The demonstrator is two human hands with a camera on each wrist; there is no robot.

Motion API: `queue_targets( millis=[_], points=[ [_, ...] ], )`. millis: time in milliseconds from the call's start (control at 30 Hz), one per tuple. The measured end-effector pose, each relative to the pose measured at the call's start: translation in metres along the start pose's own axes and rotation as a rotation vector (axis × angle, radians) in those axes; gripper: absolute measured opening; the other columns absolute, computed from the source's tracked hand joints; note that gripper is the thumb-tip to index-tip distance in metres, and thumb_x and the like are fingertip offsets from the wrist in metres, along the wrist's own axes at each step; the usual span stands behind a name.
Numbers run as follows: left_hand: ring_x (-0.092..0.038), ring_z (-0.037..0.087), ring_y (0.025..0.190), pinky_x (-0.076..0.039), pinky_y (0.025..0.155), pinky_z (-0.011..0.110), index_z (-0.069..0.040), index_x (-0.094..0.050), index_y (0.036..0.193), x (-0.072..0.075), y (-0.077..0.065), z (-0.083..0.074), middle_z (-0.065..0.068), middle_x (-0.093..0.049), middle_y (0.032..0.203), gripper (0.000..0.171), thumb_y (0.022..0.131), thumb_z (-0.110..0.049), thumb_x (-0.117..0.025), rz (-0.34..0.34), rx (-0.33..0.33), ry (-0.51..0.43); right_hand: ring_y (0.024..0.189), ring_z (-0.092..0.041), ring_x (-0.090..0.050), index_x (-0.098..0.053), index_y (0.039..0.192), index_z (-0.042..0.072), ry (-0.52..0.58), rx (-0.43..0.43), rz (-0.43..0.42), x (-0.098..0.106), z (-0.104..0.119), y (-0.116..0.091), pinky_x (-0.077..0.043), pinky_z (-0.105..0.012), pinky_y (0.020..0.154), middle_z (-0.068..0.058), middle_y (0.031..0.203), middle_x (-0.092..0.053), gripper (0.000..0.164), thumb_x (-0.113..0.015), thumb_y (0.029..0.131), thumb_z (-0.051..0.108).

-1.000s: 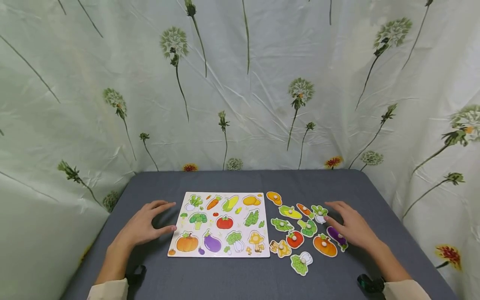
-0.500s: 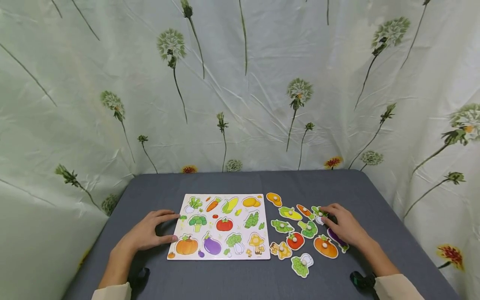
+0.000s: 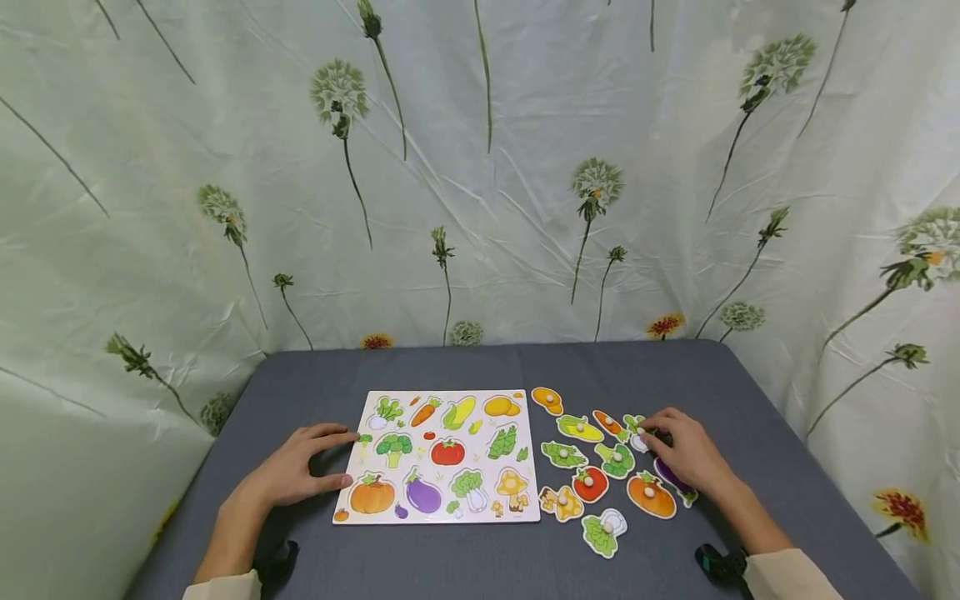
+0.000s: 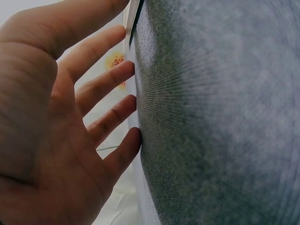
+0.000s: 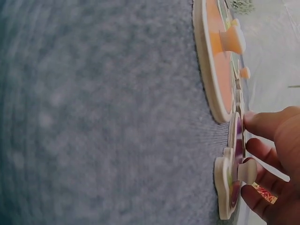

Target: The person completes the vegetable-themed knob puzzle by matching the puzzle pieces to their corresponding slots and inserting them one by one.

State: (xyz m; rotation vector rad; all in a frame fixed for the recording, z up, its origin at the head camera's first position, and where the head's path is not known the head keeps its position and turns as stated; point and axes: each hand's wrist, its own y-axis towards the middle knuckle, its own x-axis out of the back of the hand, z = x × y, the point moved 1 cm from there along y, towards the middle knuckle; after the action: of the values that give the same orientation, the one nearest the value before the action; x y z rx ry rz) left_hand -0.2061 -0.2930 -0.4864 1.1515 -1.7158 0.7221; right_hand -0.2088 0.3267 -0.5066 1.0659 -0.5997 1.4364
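A flat white puzzle board [image 3: 480, 454] printed with vegetables lies on the dark grey table. My left hand [image 3: 294, 468] rests at its left edge, thumb and index fingertip at the rim, fingers extended; the left wrist view shows the palm [image 4: 70, 150] holding nothing. To the right of the board, my right hand [image 3: 688, 450] pinches the knob of a white-and-green turnip piece [image 3: 636, 440] between thumb and fingers. The hand partly covers an eggplant piece [image 3: 667, 475], whose pale knob [image 5: 247, 171] stands close to the fingers in the right wrist view.
Several knobbed pieces lie right of the board: potato [image 3: 547, 400], corn [image 3: 580, 428], carrot [image 3: 609, 423], peas [image 3: 564, 454], broccoli [image 3: 614, 461], tomato [image 3: 590, 483], mushroom [image 3: 567, 504], pumpkin [image 3: 651, 495] and cabbage [image 3: 600, 536]. A floral curtain [image 3: 510, 208] hangs behind the table.
My right hand has moved left onto the turnip piece and its fingers have closed on the knob. My left hand has come down to the board's left edge.
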Motion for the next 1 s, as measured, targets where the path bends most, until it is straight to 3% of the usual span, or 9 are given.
queue_targets(
  millis=[267,533,1000],
  points=[
    [-0.047,0.048,0.133,-0.043,0.098,0.071,-0.021,-0.064,0.142,0.0,-0.001,-0.001,0.018,-0.055,0.147,0.07,0.083,-0.054,-0.08,0.026,0.02,-0.009,0.097,-0.033,-0.064,-0.078,0.105,0.006,-0.03,-0.027,-0.052,0.009,0.002,0.001,-0.052,-0.058,0.087,-0.013,0.105,-0.071,0.014,-0.076,0.093,0.013],
    [-0.046,0.049,0.134,-0.043,0.097,0.071,-0.02,-0.063,0.143,0.0,0.0,0.001,0.019,-0.054,0.148,0.071,0.083,-0.054,-0.08,0.03,0.027,-0.017,0.091,-0.027,-0.064,-0.078,0.104,0.007,-0.02,0.005,-0.085,0.018,0.016,0.011,-0.054,-0.049,0.08,-0.01,0.104,-0.07,0.014,-0.076,0.094,0.016],
    [-0.046,0.048,0.133,-0.042,0.098,0.071,-0.018,-0.064,0.142,-0.001,0.0,0.002,0.019,-0.055,0.146,0.071,0.083,-0.053,-0.08,0.03,0.015,-0.034,0.092,-0.024,-0.063,-0.079,0.106,0.009,0.051,0.015,-0.075,-0.001,0.048,0.034,-0.053,-0.042,0.079,-0.006,0.104,-0.07,0.015,-0.076,0.094,0.018]
  ],
)
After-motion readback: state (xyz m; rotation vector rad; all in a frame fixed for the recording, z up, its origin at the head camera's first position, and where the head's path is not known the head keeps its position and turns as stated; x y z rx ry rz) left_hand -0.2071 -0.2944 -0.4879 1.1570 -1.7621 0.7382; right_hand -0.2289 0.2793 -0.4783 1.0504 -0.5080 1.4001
